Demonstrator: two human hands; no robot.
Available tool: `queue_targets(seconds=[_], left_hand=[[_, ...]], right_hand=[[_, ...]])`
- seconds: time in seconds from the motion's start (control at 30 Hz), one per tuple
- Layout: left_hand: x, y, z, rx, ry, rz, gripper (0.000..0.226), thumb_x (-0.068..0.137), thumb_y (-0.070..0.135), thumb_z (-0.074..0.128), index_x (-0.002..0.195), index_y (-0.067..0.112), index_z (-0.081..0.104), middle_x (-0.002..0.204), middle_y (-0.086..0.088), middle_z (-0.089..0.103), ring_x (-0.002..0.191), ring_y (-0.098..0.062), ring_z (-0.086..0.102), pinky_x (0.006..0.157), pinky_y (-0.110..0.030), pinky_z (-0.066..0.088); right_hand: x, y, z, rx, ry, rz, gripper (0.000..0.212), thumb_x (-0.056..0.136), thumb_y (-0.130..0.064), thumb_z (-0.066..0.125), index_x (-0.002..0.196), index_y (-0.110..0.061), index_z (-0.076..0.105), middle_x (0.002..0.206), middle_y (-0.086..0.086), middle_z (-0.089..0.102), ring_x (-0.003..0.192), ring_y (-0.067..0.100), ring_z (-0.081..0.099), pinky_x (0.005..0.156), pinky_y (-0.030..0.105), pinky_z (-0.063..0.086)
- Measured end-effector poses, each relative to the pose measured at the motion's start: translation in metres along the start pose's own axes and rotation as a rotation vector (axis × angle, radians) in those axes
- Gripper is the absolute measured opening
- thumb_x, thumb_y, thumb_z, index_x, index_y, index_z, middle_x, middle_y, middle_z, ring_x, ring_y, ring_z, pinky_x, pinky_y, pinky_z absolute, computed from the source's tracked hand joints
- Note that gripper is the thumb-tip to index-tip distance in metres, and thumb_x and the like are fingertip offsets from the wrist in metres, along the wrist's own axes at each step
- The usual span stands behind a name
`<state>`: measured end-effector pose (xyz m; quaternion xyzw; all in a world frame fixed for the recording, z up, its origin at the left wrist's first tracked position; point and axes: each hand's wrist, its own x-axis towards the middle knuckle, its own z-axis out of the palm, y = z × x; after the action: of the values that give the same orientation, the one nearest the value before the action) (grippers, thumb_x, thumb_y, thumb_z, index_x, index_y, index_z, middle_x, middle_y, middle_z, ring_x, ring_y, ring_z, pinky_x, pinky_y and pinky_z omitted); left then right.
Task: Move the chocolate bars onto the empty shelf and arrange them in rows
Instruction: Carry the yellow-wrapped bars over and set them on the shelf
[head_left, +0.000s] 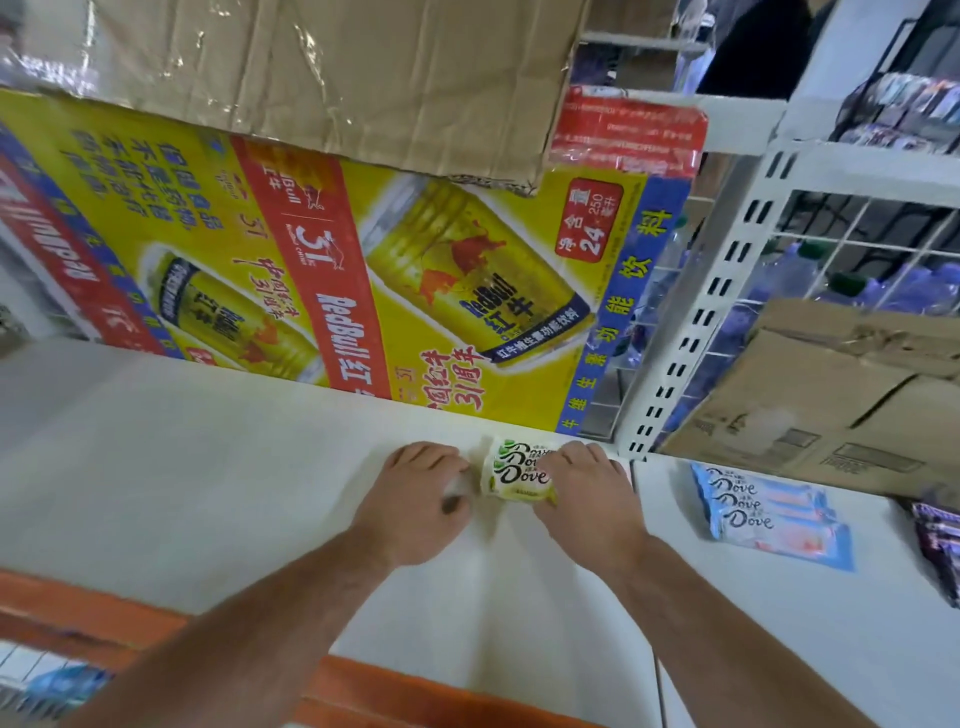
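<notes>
Green bars (517, 474): a small stack of green-and-white Dove bars lies at the back right corner of the white shelf (208, 493), near the yellow carton (363, 260).
Hands: left hand (415, 506) and right hand (589, 501) press in on the stack's two ends, fingers curled, squaring it up.
Done: only this first stack is on the shelf; no row is formed yet, by my reading.
Left: blue bars (769, 514) lie on the next shelf to the right, and dark packs (940, 545) beyond them.
Hidden: the count in the green stack is unclear; the dark packs are cut off by the frame edge; the left fingertips are blurred.
</notes>
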<state>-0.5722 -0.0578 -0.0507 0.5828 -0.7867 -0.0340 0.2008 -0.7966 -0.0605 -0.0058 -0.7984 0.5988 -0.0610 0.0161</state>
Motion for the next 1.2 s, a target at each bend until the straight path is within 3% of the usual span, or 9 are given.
queue_targets(seconds=[0.2, 0.33, 0.57, 0.83, 1.03, 1.2], left_hand=[[0.0, -0.001, 0.0, 0.001, -0.005, 0.006, 0.048, 0.077, 0.047, 0.043, 0.117, 0.028, 0.062, 0.125, 0.013, 0.058, 0.12, -0.01, 0.047, 0.105, -0.028, 0.03], [0.001, -0.003, 0.002, -0.012, 0.012, 0.004, 0.047, 0.077, 0.046, 0.045, 0.116, 0.027, 0.063, 0.124, 0.013, 0.059, 0.119, -0.01, 0.047, 0.106, -0.029, 0.033], [0.0, -0.004, 0.005, -0.022, 0.02, -0.001, 0.048, 0.077, 0.045, 0.044, 0.117, 0.029, 0.063, 0.126, 0.013, 0.058, 0.121, -0.01, 0.046, 0.108, -0.029, 0.031], [-0.003, -0.004, 0.002, -0.046, 0.013, 0.003, 0.054, 0.077, 0.048, 0.04, 0.122, 0.028, 0.062, 0.131, 0.011, 0.056, 0.125, -0.009, 0.043, 0.108, -0.022, 0.022], [-0.002, -0.006, 0.002, -0.073, -0.003, 0.004, 0.059, 0.075, 0.053, 0.038, 0.124, 0.029, 0.06, 0.135, 0.01, 0.054, 0.128, -0.01, 0.04, 0.111, -0.026, 0.022], [-0.001, -0.008, -0.001, -0.103, -0.03, 0.008, 0.066, 0.075, 0.059, 0.033, 0.13, 0.029, 0.055, 0.137, 0.013, 0.05, 0.132, -0.008, 0.036, 0.113, -0.026, 0.019]], right_hand=[[0.004, 0.006, 0.006, 0.047, -0.007, 0.034, 0.042, 0.085, -0.041, 0.053, 0.125, -0.03, 0.054, 0.124, -0.007, 0.056, 0.115, 0.019, 0.05, 0.096, 0.034, 0.039], [0.007, 0.007, 0.01, 0.061, 0.013, 0.062, 0.041, 0.085, -0.044, 0.053, 0.124, -0.031, 0.055, 0.122, -0.008, 0.059, 0.112, 0.018, 0.053, 0.095, 0.033, 0.038], [-0.005, 0.012, 0.018, 0.035, 0.045, 0.037, 0.051, 0.091, -0.045, 0.048, 0.138, -0.025, 0.049, 0.138, -0.01, 0.052, 0.13, 0.014, 0.043, 0.109, 0.037, 0.03], [-0.002, 0.008, 0.01, -0.054, -0.015, 0.02, 0.05, 0.091, -0.045, 0.046, 0.137, -0.027, 0.046, 0.136, -0.008, 0.05, 0.122, 0.018, 0.046, 0.105, 0.035, 0.03], [0.014, 0.013, -0.002, 0.131, -0.111, 0.159, 0.065, 0.085, -0.05, 0.053, 0.144, -0.026, 0.037, 0.149, -0.007, 0.038, 0.136, 0.018, 0.033, 0.113, 0.039, 0.026], [0.025, 0.016, -0.014, 0.113, -0.344, 0.196, 0.065, 0.081, -0.044, 0.061, 0.138, -0.023, 0.039, 0.137, 0.002, 0.048, 0.126, 0.024, 0.042, 0.107, 0.044, 0.034]])
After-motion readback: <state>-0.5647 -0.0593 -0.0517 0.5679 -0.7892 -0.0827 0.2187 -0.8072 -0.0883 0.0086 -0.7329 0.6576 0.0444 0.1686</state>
